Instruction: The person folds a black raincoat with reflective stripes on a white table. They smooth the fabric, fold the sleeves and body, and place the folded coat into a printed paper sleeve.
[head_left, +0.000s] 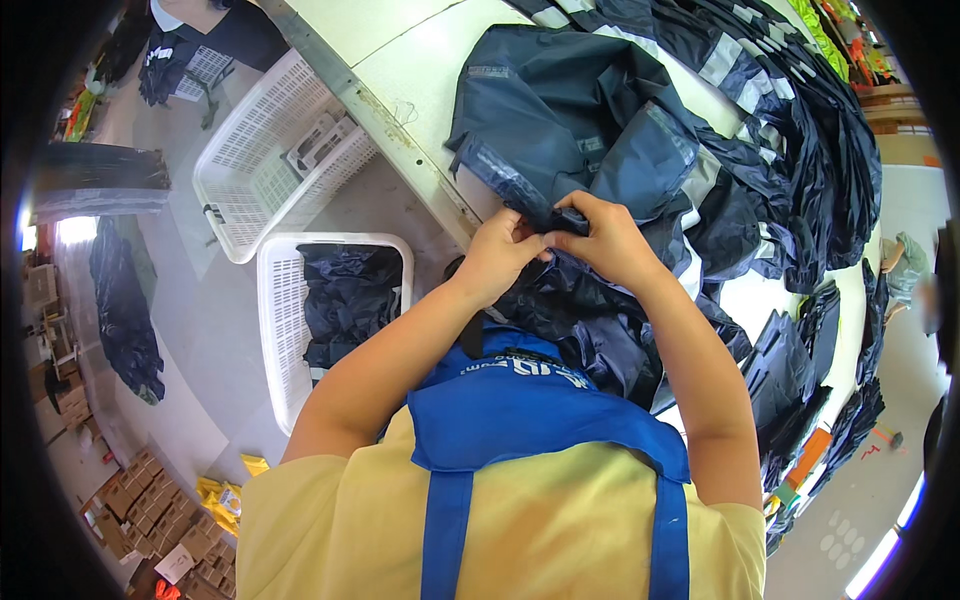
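**A:** What stays hidden or hard to read in this head view?

**B:** The fingertips of both hands. The left hand (pixel 497 250) and the right hand (pixel 600 235) meet at the near edge of the white table (pixel 400 45), both closed on a fold of a dark navy jacket (pixel 560 125) with grey reflective strips. A small dark part sits pinched between them; what it is cannot be made out. The person's blue apron (pixel 520 410) covers the jacket's lower part.

**A:** Where does the jacket lie?

**B:** Spread on the table, its near edge bunched at the hands. Behind it, to the right, a heap of similar dark garments (pixel 790 130) curves along the table and runs out of frame.

**A:** Any containers or packages?

**B:** Two white slotted plastic baskets on the floor to the left. The nearer basket (pixel 280 330) holds folded dark garments; the farther basket (pixel 250 170) holds a small white tray-like piece. At lower left, brown cardboard boxes (pixel 150 500) and yellow packets (pixel 222 497) are small and blurred. Another person's dark clothing shows at the top left, cut off.
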